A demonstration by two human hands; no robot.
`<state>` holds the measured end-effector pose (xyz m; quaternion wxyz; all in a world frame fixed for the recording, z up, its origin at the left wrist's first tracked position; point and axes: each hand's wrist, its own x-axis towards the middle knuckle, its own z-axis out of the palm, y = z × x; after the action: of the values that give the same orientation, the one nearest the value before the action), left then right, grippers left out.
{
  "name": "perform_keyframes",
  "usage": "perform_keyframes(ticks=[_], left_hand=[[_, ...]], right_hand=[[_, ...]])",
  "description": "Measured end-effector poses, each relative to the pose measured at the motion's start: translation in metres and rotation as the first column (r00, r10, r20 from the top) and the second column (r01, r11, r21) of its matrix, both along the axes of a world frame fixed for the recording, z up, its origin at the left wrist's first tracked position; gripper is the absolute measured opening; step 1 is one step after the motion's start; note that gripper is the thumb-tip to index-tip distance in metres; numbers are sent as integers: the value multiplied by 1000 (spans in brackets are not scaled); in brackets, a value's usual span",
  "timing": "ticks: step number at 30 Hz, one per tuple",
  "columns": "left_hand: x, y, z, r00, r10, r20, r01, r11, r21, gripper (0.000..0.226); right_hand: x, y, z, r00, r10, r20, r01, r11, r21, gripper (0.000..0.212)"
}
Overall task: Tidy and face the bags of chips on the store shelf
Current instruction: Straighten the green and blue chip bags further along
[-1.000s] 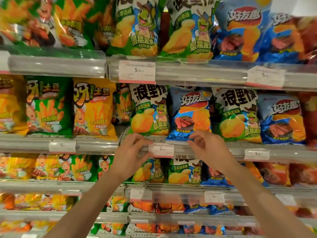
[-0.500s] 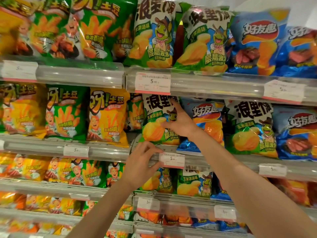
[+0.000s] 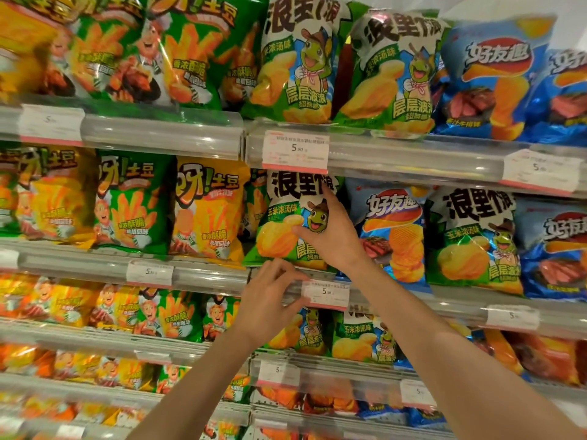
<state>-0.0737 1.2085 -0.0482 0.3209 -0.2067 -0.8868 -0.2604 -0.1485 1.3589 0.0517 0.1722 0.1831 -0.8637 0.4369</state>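
The person is working on the second shelf from the top (image 3: 413, 163), on a green and white bag of chips (image 3: 286, 223) that stands near the front edge of that shelf, just right of a yellow bag (image 3: 206, 208) and just left of a blue bag (image 3: 394, 230). The right hand (image 3: 330, 230) lies on the front of the green and white bag with its fingers spread out flat; the hand is open and pressing, not squeezing the bag. The left hand (image 3: 270, 306) is lower down, at the front edge of the same shelf, with its fingers curled loosely beside a white price tag (image 3: 325, 295). It touches the clear strip there, but whether it pinches the tag or only rests on it cannot be told. The step in hand looks like fixing this one bag: setting it straight so its picture faces out. The bag looks nearly upright, with its bottom edge close to the shelf lip. The next move likely calls for a soft push or a small turn, so the bag stands even with the bags next to it. Chip bags are puffy and light, so a hard push could tip it back or crush the chips. After that, the blue bag and the next green and white bag (image 3: 473, 239) to the right may need the same care.
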Motion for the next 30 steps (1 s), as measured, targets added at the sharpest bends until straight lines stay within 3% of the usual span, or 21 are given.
perform_keyframes(ticks=[2,6,10,15,17,21,25,30], left_hand=[[1,0,0,1000,0,6,-1,1000,4,38],[1,1,0,1000,-5,8,5,1000,0,39],[4,4,-5,999,21,-38,-23,999,-35,38],[4,16,-8,993,41,-112,-48,997,-66,40],[0,19,-4,994,43,-99,-50,996,-73,43],[-5,21,-5,994,40,-98,-49,994,-99,47],[-6,18,-6,995,30,-95,-38,996,-85,48],[-6,17,-3,996,15,-84,-21,997,-79,46]], right_hand=[[-1,0,0,1000,6,17,-7,999,47,103],[3,13,0,995,68,71,-68,998,-7,108],[26,46,6,993,93,80,-85,992,-94,85],[62,119,-4,975,-166,-151,176,983,56,39],[69,146,-14,952,-244,-184,267,957,116,32],[72,172,-20,963,-265,-54,271,950,157,51],[49,168,-8,987,-87,132,85,996,20,91],[25,154,4,963,43,267,-36,999,-33,108]])
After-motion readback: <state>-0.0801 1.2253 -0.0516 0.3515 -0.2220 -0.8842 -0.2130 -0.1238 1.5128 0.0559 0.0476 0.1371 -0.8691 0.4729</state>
